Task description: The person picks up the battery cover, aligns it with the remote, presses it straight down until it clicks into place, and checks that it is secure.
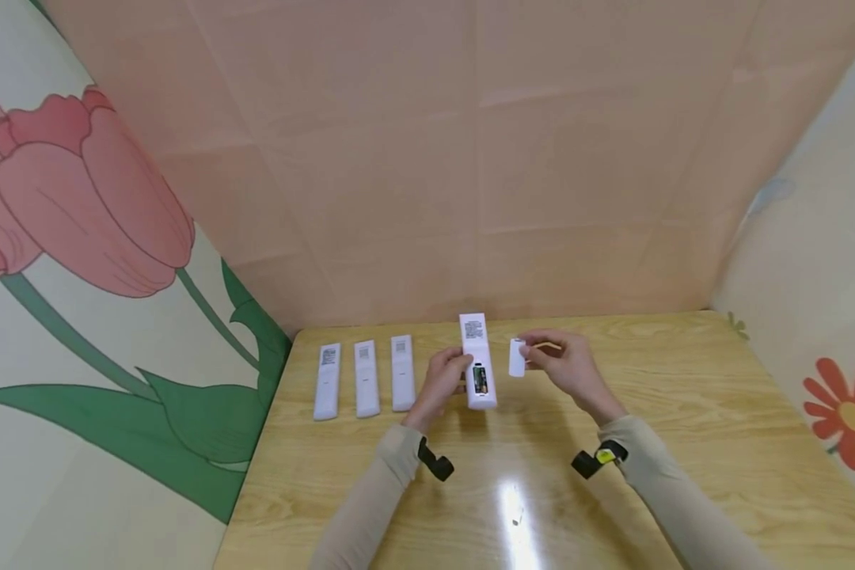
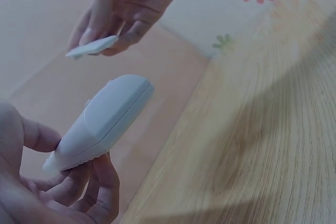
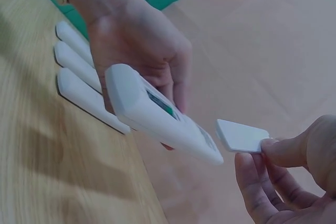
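Observation:
My left hand [image 1: 444,378] grips a white remote control [image 1: 476,332] by its side, back face up, above the table. Its battery compartment [image 1: 480,379] lies uncovered, with dark and green batteries inside. To the right, my right hand [image 1: 566,366] pinches a small white battery cover [image 1: 516,359] between thumb and fingers. In the right wrist view, a gap separates the cover [image 3: 241,136] from the remote [image 3: 157,121]. The left wrist view shows the remote [image 2: 107,114] edge-on, the left thumb on one side and curled fingers beneath.
Three more white remotes, the left one [image 1: 327,381], the middle one [image 1: 366,378] and the right one [image 1: 402,373], lie face down in a row on the wooden table [image 1: 684,380]. A pink-covered wall [image 1: 470,158] stands behind, with flower-painted walls at both sides.

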A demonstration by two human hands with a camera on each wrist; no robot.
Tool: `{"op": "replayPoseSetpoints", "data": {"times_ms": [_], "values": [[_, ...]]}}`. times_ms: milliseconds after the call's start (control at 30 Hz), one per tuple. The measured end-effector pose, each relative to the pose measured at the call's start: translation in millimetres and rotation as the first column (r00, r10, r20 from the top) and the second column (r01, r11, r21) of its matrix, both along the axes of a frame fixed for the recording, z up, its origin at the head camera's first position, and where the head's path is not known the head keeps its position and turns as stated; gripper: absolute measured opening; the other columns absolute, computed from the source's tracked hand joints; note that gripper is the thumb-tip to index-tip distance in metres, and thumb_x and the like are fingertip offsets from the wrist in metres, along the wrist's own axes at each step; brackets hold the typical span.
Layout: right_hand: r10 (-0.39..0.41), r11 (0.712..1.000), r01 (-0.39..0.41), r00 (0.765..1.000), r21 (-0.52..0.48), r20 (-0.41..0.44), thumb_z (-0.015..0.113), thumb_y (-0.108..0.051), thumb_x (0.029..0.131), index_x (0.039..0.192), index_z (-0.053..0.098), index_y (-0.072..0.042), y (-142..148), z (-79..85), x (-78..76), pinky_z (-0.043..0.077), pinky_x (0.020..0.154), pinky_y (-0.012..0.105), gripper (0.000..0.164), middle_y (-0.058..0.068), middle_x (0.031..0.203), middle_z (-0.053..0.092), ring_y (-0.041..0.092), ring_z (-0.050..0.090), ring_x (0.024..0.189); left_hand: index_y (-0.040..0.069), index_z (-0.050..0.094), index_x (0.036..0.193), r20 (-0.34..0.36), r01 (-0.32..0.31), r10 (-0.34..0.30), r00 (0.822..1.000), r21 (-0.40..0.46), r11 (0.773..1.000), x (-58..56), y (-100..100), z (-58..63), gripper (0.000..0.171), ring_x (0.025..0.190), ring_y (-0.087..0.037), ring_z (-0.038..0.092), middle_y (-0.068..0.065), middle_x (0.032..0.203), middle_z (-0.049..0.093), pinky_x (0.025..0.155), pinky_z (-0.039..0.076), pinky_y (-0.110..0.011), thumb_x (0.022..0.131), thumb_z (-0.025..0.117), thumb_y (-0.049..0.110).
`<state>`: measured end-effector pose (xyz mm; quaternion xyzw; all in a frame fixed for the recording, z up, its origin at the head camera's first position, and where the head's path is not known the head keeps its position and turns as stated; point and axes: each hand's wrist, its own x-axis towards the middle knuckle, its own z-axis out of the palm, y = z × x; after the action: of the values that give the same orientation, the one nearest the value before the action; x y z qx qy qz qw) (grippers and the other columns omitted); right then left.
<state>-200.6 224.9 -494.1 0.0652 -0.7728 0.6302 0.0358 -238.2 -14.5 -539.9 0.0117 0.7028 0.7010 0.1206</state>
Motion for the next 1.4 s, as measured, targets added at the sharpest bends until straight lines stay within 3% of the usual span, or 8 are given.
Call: {"op": "replayPoseSetpoints", "data": {"times_ms": [300,600,833,1167,1400], "values": [[0.011,1.000,-0.011,1.000,-0.023,0.007,0.069,-0.002,0.103,0.130,0.071,0.006,-9.6,-6.7,2.8,0.066,0.083,0.032,0.029,0.029,0.123,0.065,0.023,0.075,0.101,-0.002,0.067,0.134,-0.005,-0.006,0.006,1.000,0.009,1.000,-0.9,8.2,0.6,0.039,0.090,-0.017,0.068,-0.014,0.112,0.074,0.077,0.062,-0.036,0.104,0.061,0.022],[0.038,0.999,-0.038,0.999,-0.019,-0.013,0.072,0.001,0.100,0.128,0.071,0.007,-21.4,-14.8,5.0,0.066,0.082,0.033,0.028,0.030,0.122,0.069,0.027,0.076,0.099,-0.002,0.069,0.130,0.010,-0.015,0.015,1.000,0.016,1.000,5.4,10.5,-1.9,0.036,0.090,-0.019,0.069,-0.012,0.107,0.075,0.072,0.062,-0.032,0.103,0.063,0.021],[0.049,0.999,-0.049,0.999,-0.022,0.002,0.071,0.001,0.100,0.127,0.073,0.006,-26.1,-17.5,4.4,0.066,0.084,0.036,0.027,0.030,0.124,0.069,0.038,0.075,0.106,0.001,0.069,0.131,0.025,0.002,-0.002,1.000,0.029,1.000,5.7,13.6,-0.9,0.036,0.092,-0.018,0.069,-0.010,0.109,0.075,0.072,0.061,-0.029,0.105,0.062,0.024],[0.091,0.995,-0.091,0.996,-0.032,-0.015,0.071,0.001,0.100,0.123,0.074,0.007,-36.8,-17.3,3.0,0.066,0.086,0.047,0.024,0.031,0.132,0.067,0.041,0.075,0.107,0.000,0.068,0.134,0.022,0.001,-0.002,1.000,0.029,1.000,5.3,12.8,0.2,0.038,0.094,-0.018,0.070,-0.012,0.114,0.074,0.073,0.061,-0.029,0.105,0.062,0.024],[0.094,0.995,-0.095,0.995,-0.041,-0.016,0.072,0.001,0.100,0.122,0.075,0.006,-40.0,-21.0,2.8,0.067,0.081,0.036,0.023,0.031,0.130,0.069,0.041,0.076,0.104,0.002,0.069,0.133,0.023,-0.001,0.001,1.000,0.030,1.000,5.7,10.6,-2.8,0.036,0.094,-0.019,0.069,-0.011,0.112,0.074,0.074,0.061,-0.032,0.106,0.061,0.024]]}}
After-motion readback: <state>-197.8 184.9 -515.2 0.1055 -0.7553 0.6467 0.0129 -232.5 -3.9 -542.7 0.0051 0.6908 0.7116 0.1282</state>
